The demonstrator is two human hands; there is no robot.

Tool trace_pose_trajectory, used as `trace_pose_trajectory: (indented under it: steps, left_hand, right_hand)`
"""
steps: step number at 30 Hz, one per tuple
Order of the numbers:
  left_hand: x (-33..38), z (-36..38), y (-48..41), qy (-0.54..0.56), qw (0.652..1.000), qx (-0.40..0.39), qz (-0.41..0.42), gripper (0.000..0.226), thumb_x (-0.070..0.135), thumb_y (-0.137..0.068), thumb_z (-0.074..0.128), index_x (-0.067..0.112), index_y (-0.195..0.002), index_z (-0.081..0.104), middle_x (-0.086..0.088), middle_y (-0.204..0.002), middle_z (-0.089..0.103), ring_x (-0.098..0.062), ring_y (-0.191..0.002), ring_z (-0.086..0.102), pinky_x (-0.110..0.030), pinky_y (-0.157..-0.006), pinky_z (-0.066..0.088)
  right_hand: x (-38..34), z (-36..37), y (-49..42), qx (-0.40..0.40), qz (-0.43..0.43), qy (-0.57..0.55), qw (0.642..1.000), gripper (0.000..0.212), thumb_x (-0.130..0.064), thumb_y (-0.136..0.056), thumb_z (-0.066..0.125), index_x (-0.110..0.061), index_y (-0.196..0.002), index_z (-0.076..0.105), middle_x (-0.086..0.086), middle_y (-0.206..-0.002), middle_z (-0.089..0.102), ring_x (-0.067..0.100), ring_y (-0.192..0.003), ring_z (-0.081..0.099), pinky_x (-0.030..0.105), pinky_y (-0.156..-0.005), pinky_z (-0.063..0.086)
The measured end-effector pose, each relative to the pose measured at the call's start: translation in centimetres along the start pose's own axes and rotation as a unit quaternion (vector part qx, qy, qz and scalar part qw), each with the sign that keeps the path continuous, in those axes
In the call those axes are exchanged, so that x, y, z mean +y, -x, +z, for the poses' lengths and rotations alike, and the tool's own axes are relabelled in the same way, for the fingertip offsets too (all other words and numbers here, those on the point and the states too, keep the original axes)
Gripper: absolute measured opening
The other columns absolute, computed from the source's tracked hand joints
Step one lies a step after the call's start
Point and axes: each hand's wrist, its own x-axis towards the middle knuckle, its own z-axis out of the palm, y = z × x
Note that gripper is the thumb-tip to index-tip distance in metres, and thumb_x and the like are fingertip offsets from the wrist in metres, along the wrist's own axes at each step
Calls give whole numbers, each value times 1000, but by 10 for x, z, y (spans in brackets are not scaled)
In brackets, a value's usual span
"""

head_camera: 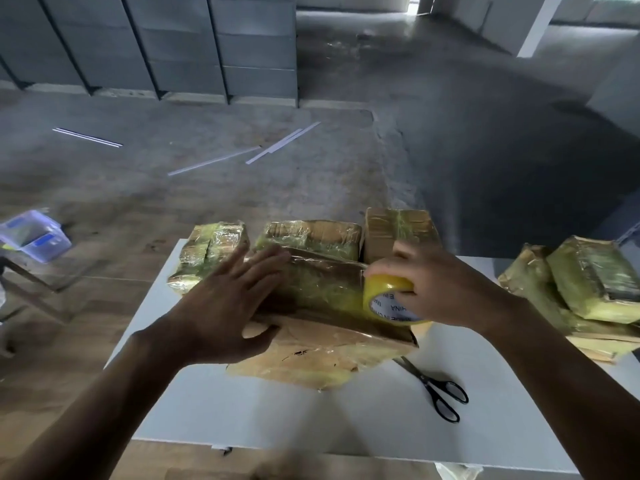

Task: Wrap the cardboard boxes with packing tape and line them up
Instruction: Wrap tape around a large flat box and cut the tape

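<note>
A flat cardboard box (322, 299), partly covered in shiny yellowish tape, lies tilted in the middle of the white table (311, 417). My left hand (228, 299) presses flat on its left end with fingers spread. My right hand (436, 285) grips a yellow packing tape roll (388, 296) held against the box's right end. Behind it, three taped boxes stand in a row: one on the left (207, 254), one in the middle (311, 237), one on the right (398, 230).
Black-handled scissors (436, 389) lie on the table to the right of the box. A pile of several taped boxes (581, 289) sits at the right edge. A clear plastic bin (34, 237) stands off to the left. White strips (242, 154) lie on the concrete floor.
</note>
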Motion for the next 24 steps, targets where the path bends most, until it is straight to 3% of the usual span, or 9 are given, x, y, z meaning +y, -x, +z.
trace_pose_trajectory:
  steps: [4, 9, 12, 14, 17, 20, 24]
  left_hand:
    - [30, 0, -21, -68, 996, -66, -7, 79, 50, -78, 60, -1, -137, 48, -20, -142, 46, -34, -137, 38, -51, -111, 32]
    - [52, 25, -42, -123, 980, -145, -56, 89, 52, -92, 45, -5, -149, 8, -29, -156, 10, -40, -146, 7, -48, -120, 5]
    - [44, 24, -33, -118, 983, -134, -42, 95, 58, -84, 58, -5, -147, 24, -28, -153, 23, -40, -143, 20, -49, -119, 15]
    - [38, 22, -24, -112, 984, -130, -50, 94, 57, -77, 68, -6, -141, 40, -28, -145, 37, -41, -138, 33, -51, -114, 28]
    - [26, 21, -12, -72, 987, -122, -71, 92, 53, -73, 74, -6, -137, 45, -27, -143, 41, -41, -136, 36, -53, -111, 32]
    - [19, 22, 2, -45, 991, -102, -80, 90, 49, -71, 78, -5, -135, 48, -24, -143, 43, -39, -135, 38, -54, -107, 36]
    - [14, 30, 18, -29, 993, -72, -92, 90, 50, -71, 77, -2, -138, 46, -20, -146, 41, -36, -137, 36, -53, -109, 33]
  right_hand:
    - [-12, -3, -9, 14, -12, -5, 1000, 45, -16, -78, 60, -35, -118, 63, -11, -87, 32, 5, -68, 35, 16, -55, 21]
    - [-27, -2, -18, 19, -40, 1, 999, 42, -14, -77, 66, -29, -116, 68, -3, -85, 45, -4, -61, 29, 13, -54, 15]
    - [-22, 1, -14, 17, -3, -100, 995, 55, -22, -77, 59, -49, -125, 53, -14, -102, 49, 1, -81, 44, 9, -63, 30]
    - [-22, 7, -10, 18, 15, -189, 982, 60, -26, -81, 61, -61, -125, 39, -37, -117, 41, -10, -105, 42, 8, -76, 37]
    - [-28, 16, -8, 18, 18, -277, 961, 60, -16, -87, 64, -64, -115, 41, -55, -117, 31, -23, -113, 35, 8, -74, 46]
    - [-30, 11, -14, 6, -9, -221, 975, 55, -21, -79, 58, -55, -121, 46, -44, -111, 41, -12, -107, 43, 4, -77, 39]
    - [-31, 1, -19, -37, -11, -135, 990, 57, -30, -76, 51, -54, -127, 48, -22, -96, 42, 4, -90, 43, 8, -64, 32]
